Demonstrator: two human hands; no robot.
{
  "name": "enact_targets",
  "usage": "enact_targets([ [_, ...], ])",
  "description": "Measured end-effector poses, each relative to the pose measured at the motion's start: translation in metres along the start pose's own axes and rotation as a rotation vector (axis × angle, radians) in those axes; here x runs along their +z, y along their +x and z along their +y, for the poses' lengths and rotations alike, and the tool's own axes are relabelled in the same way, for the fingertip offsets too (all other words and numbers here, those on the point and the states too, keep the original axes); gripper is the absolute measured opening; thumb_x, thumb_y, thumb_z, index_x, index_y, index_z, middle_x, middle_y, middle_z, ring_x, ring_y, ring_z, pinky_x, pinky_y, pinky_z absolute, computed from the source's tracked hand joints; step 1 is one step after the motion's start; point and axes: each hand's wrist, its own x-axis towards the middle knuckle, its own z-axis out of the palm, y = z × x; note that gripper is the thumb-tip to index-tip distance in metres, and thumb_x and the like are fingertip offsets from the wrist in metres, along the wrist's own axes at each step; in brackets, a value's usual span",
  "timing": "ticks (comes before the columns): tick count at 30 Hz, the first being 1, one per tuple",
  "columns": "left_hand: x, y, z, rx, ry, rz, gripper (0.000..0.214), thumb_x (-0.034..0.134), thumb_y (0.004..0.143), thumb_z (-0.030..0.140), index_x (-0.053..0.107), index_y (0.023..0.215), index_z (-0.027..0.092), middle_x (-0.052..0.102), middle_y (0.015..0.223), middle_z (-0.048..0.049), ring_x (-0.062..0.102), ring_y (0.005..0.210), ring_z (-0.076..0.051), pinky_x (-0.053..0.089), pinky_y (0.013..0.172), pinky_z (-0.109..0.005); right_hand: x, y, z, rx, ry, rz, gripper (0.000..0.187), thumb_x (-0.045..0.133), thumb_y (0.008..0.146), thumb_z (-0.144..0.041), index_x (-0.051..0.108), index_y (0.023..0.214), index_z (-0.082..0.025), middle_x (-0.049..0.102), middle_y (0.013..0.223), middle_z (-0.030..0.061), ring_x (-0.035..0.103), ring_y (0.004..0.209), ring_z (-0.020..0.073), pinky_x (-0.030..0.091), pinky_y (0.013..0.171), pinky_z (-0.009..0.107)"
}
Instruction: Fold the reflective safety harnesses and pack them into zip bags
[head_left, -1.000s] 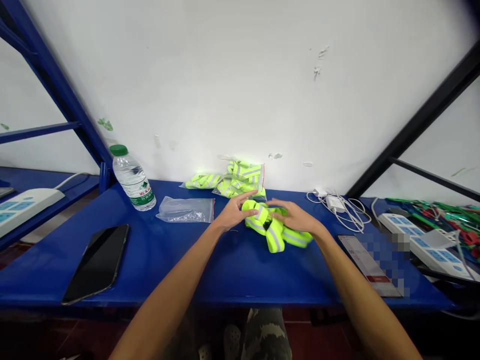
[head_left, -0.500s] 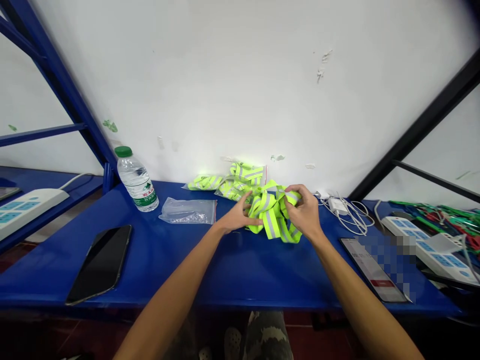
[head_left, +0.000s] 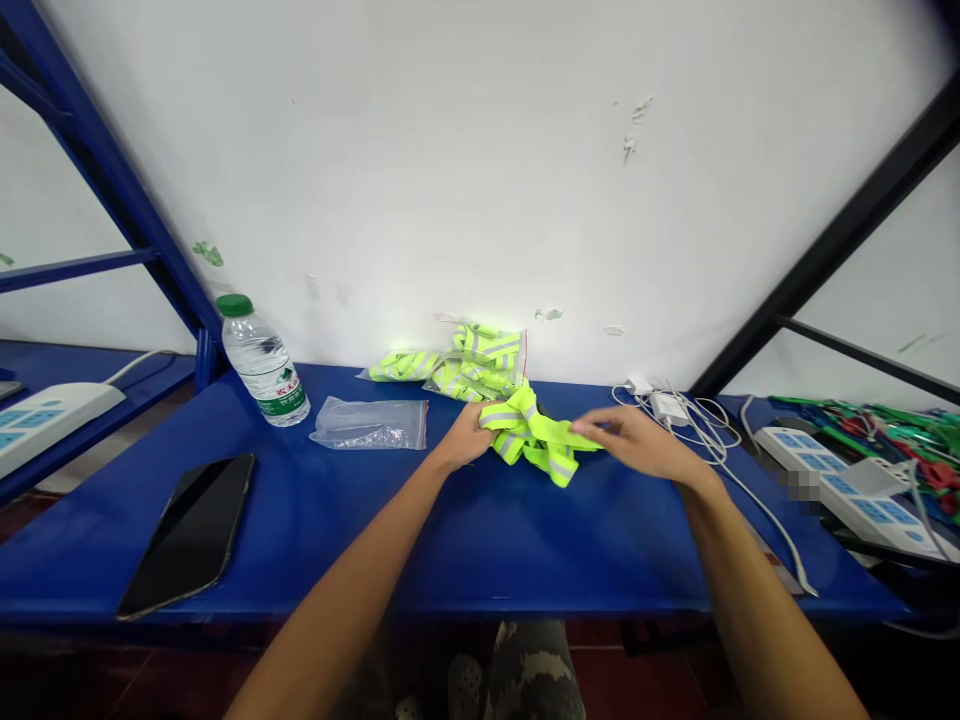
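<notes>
A neon-yellow strap with grey reflective stripes (head_left: 534,440) lies bunched on the blue table (head_left: 480,540). My left hand (head_left: 463,441) is closed on its left end. My right hand (head_left: 637,442) pinches its right end, fingers together, and the strap is drawn out between the two hands. Behind them, against the wall, lie clear bags packed with more yellow straps (head_left: 469,362).
An empty clear zip bag (head_left: 369,423) and a water bottle (head_left: 262,361) stand at the left, a dark phone (head_left: 189,535) nearer the front edge. White charger cables (head_left: 697,420), a power strip (head_left: 855,490) and green clips (head_left: 892,425) fill the right. Another power strip (head_left: 45,415) sits far left.
The strap was lifted and turned in both hands, then brought back down. My right hand has moved right, pulling the strap out flatter between my hands.
</notes>
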Motion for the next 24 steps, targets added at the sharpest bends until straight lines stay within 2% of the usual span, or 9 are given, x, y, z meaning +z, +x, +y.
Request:
enact_targets([
  [2,0.001,-0.002,0.001,-0.033,-0.044,-0.017,0.034,0.056,0.070,0.014,0.073,0.099,0.011,0.072,0.094,-0.0058,0.063,0.085,-0.018,0.048,0.075,-0.026,0.008,0.014,0.003,-0.030,-0.052,0.196,0.031,0.053,0.090,-0.038,0.070,0.110,-0.021,0.070,0.116,0.0068,0.064,0.109,0.0252,0.050,0.094,0.038],
  [3,0.002,-0.003,0.001,-0.041,-0.054,-0.004,0.037,0.056,0.069,0.014,0.072,0.102,0.012,0.072,0.097,-0.0062,0.063,0.088,-0.019,0.048,0.077,-0.027,0.013,0.021,0.004,-0.035,-0.097,0.209,0.033,0.057,0.087,-0.034,0.068,0.115,-0.021,0.068,0.121,0.0074,0.062,0.113,0.0256,0.048,0.097,0.039],
  [7,0.001,-0.004,-0.005,-0.027,-0.026,0.065,0.041,0.057,0.068,0.015,0.072,0.106,0.012,0.070,0.107,-0.0079,0.062,0.099,-0.022,0.047,0.086,-0.029,0.038,0.042,0.011,0.075,-0.319,-0.009,0.036,0.070,0.071,-0.029,0.069,0.105,-0.017,0.071,0.108,0.0110,0.065,0.098,0.0269,0.048,0.084,0.033],
  [11,-0.010,-0.008,-0.004,-0.108,-0.015,0.108,0.041,0.060,0.068,0.019,0.072,0.106,0.011,0.071,0.101,-0.0082,0.064,0.092,-0.022,0.048,0.082,-0.031,0.050,0.038,0.021,0.141,-0.335,0.048,0.027,0.067,0.073,-0.029,0.069,0.097,-0.016,0.070,0.088,0.0071,0.063,0.078,0.0201,0.045,0.069,0.027],
  [13,-0.020,-0.011,0.007,-0.160,-0.070,0.044,0.053,0.067,0.065,0.019,0.068,0.117,0.014,0.071,0.106,-0.0090,0.064,0.096,-0.024,0.049,0.083,-0.033,0.050,0.033,0.026,0.113,-0.288,0.097,0.027,0.064,0.075,-0.025,0.068,0.101,-0.017,0.069,0.087,0.0050,0.062,0.077,0.0181,0.045,0.070,0.027],
  [15,-0.030,-0.015,0.021,-0.199,-0.203,-0.152,0.076,0.077,0.061,0.021,0.056,0.134,0.022,0.064,0.126,-0.0105,0.060,0.113,-0.027,0.049,0.090,-0.034,0.048,0.029,0.029,0.085,-0.243,0.134,0.031,0.065,0.075,-0.023,0.067,0.106,-0.018,0.069,0.092,0.0054,0.063,0.081,0.0183,0.047,0.073,0.028],
  [17,-0.034,-0.017,0.032,-0.200,-0.324,-0.284,0.087,0.081,0.062,0.035,0.047,0.142,0.027,0.056,0.138,-0.0118,0.052,0.127,-0.030,0.046,0.097,-0.037,0.047,0.027,0.028,0.087,-0.215,0.143,0.035,0.067,0.074,-0.022,0.066,0.109,-0.018,0.069,0.097,0.0065,0.064,0.085,0.0195,0.048,0.076,0.030],
  [21,-0.015,-0.013,0.033,-0.306,-0.157,-0.106,0.075,0.071,0.075,0.054,0.048,0.139,0.021,0.063,0.125,-0.0157,0.057,0.119,-0.028,0.046,0.093,-0.036,0.053,0.029,0.013,0.055,-0.246,0.164,0.036,0.065,0.074,-0.012,0.064,0.110,-0.016,0.069,0.100,0.0085,0.064,0.094,0.0229,0.048,0.084,0.035],
  [24,0.009,-0.007,0.023,-0.292,0.067,-0.089,0.056,0.068,0.078,0.055,0.063,0.118,0.015,0.069,0.101,-0.0103,0.063,0.096,-0.023,0.048,0.080,-0.031,0.065,0.031,-0.004,-0.089,-0.305,0.175,0.037,0.057,0.073,-0.003,0.062,0.108,-0.016,0.066,0.103,0.0098,0.062,0.100,0.0240,0.047,0.087,0.035],
])
